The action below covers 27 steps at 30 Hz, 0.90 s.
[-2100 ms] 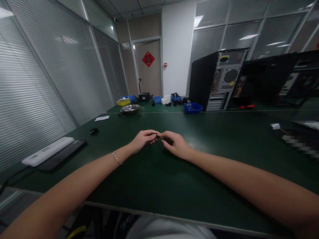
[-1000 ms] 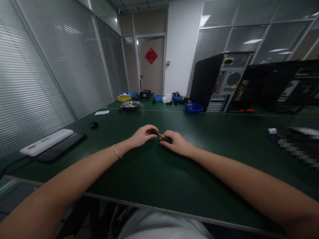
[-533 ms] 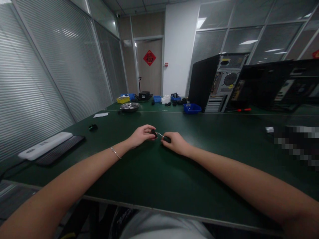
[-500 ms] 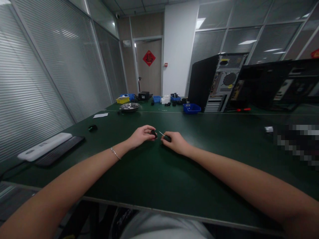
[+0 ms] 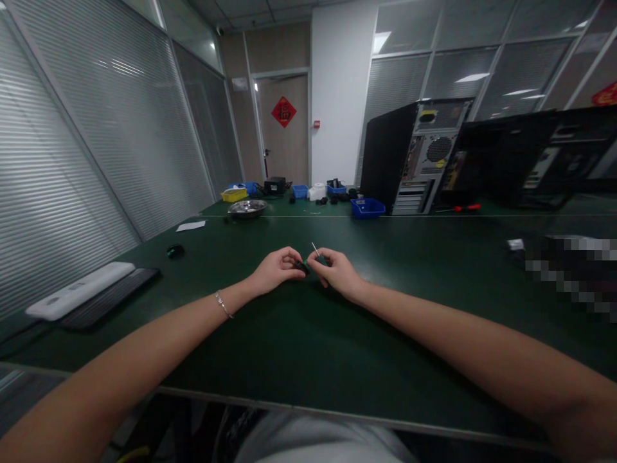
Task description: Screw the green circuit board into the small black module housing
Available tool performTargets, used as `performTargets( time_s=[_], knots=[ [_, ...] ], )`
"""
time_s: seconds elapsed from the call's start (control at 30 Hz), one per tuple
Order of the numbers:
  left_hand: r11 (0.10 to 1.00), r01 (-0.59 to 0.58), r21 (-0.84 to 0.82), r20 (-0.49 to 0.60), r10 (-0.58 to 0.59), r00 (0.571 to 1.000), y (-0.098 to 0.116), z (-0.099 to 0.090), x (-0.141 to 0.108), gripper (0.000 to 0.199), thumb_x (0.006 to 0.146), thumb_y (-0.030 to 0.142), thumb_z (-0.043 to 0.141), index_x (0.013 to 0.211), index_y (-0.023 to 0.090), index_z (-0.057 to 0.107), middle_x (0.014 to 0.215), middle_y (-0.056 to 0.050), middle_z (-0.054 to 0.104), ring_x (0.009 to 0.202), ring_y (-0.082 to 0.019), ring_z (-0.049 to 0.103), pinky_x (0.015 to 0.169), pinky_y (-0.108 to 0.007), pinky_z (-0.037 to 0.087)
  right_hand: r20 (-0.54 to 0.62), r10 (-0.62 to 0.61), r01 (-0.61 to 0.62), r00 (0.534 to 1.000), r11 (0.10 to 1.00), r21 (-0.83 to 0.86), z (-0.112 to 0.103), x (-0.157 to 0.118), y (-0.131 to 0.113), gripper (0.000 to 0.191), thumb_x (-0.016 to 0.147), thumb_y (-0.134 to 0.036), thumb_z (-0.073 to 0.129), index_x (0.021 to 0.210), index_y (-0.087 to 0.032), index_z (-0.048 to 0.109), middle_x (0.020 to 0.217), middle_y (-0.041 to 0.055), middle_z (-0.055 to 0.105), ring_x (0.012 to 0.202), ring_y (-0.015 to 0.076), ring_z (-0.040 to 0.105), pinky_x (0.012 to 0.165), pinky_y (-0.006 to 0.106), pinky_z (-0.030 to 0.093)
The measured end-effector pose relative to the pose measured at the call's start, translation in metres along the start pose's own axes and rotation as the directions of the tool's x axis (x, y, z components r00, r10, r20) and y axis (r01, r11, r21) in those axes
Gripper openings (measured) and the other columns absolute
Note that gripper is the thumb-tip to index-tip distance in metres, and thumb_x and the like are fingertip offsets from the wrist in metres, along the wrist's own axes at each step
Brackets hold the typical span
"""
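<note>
The left hand (image 5: 277, 271) pinches a small dark part (image 5: 302, 266) between its thumb and fingers, the part sticking out from the fingertips toward the other hand. A speck of green shows at its near-right end, too small to make out. Just to the right of the left hand, the right hand (image 5: 337, 273) has its fingers curled around the dark handle of a screwdriver (image 5: 322, 260), the pale shaft rising out past the index finger and tilting up and away to the left. The tip points beyond the left hand's fingers (clear of the dark part, as far as can be seen). The fingertips of both hands almost meet, and whether the right ones touch the part cannot be told. Both hands are over a dark green table (image 5: 308, 347), and a thin bracelet (image 5: 223, 305) circles the wrist behind the left hand. Well out to the left of the left hand are a black mouse (image 5: 175, 251), a black keyboard (image 5: 113, 299) and a long white device (image 5: 81, 290) alongside it. Beyond the left hand sits a shiny metal bowl (image 5: 247, 208); beyond the right hand, a blue bin (image 5: 367, 208) stands beside a black computer tower (image 5: 388, 161).
</note>
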<state>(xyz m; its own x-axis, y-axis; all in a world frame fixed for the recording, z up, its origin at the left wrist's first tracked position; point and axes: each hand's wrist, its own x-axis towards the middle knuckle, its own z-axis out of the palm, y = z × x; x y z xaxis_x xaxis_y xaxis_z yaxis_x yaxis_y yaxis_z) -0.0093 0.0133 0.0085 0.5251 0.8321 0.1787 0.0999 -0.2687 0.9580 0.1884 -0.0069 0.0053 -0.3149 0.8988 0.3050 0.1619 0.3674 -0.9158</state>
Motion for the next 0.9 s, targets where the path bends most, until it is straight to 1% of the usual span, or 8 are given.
performTargets(
  time_s=[0.2,0.33,0.4,0.57,0.7,0.9],
  knots=[
    [0.997,-0.033,0.064,-0.048,0.036,0.998,0.0008,0.0009,-0.0007,0.032,0.070,0.019,0.076,0.092,0.014,0.054,0.080,0.000,0.064,0.077,-0.017,0.068,0.075,-0.032,0.054,0.033,-0.027,0.029,0.999,0.998,-0.062,0.0001,-0.0016,-0.0044,0.024,0.083,-0.040,0.058,0.088,-0.017,0.059,0.047,-0.0081,0.046,0.036,0.0074,0.044,0.036,0.018,0.032],
    [0.995,-0.045,0.085,-0.058,0.050,0.997,-0.0020,-0.0004,-0.0005,0.034,0.068,0.022,0.077,0.092,0.015,0.054,0.080,-0.001,0.064,0.077,-0.017,0.068,0.075,-0.033,0.054,0.029,-0.046,0.048,0.999,0.995,-0.085,-0.0002,-0.0016,-0.0037,0.024,0.084,-0.040,0.058,0.088,-0.017,0.059,0.051,-0.0073,0.048,0.037,0.0071,0.045,0.035,0.018,0.032],
    [0.996,-0.052,0.078,-0.057,0.056,0.997,-0.0029,-0.0009,-0.0004,0.035,0.068,0.023,0.077,0.092,0.015,0.054,0.083,-0.001,0.065,0.078,-0.017,0.068,0.076,-0.034,0.054,0.033,-0.056,0.058,0.998,0.995,-0.081,-0.0003,-0.0014,-0.0025,0.023,0.084,-0.040,0.058,0.088,-0.017,0.059,0.055,-0.0065,0.051,0.037,0.0066,0.045,0.035,0.018,0.033],
    [0.997,-0.061,0.045,-0.038,0.063,0.997,0.0004,0.0012,-0.0006,0.032,0.070,0.019,0.076,0.093,0.014,0.054,0.086,-0.002,0.065,0.081,-0.017,0.067,0.079,-0.034,0.053,0.040,-0.071,0.073,0.997,0.996,-0.045,0.0010,-0.0013,-0.0003,0.022,0.083,-0.038,0.060,0.089,-0.017,0.058,0.075,-0.0027,0.058,0.038,0.0040,0.045,0.034,0.019,0.032],
    [0.998,-0.064,-0.011,-0.046,0.064,0.997,0.0037,0.0045,-0.0006,0.031,0.067,0.015,0.076,0.090,0.013,0.056,0.088,-0.002,0.065,0.082,-0.016,0.067,0.080,-0.034,0.052,0.028,-0.062,0.064,0.998,0.996,-0.054,0.0024,-0.0018,-0.0007,0.022,0.083,-0.038,0.060,0.089,-0.018,0.058,0.073,-0.0031,0.057,0.038,0.0044,0.045,0.034,0.019,0.032],
    [0.997,-0.073,-0.019,-0.049,0.072,0.996,0.0030,0.0046,-0.0007,0.031,0.068,0.017,0.077,0.091,0.013,0.056,0.090,-0.004,0.066,0.085,-0.018,0.067,0.082,-0.036,0.052,0.033,-0.045,0.046,0.998,0.998,-0.053,0.0028,-0.0026,-0.0018,0.021,0.084,-0.038,0.060,0.090,-0.018,0.058,0.069,-0.0034,0.057,0.038,0.0050,0.045,0.034,0.019,0.033]
  ],
)
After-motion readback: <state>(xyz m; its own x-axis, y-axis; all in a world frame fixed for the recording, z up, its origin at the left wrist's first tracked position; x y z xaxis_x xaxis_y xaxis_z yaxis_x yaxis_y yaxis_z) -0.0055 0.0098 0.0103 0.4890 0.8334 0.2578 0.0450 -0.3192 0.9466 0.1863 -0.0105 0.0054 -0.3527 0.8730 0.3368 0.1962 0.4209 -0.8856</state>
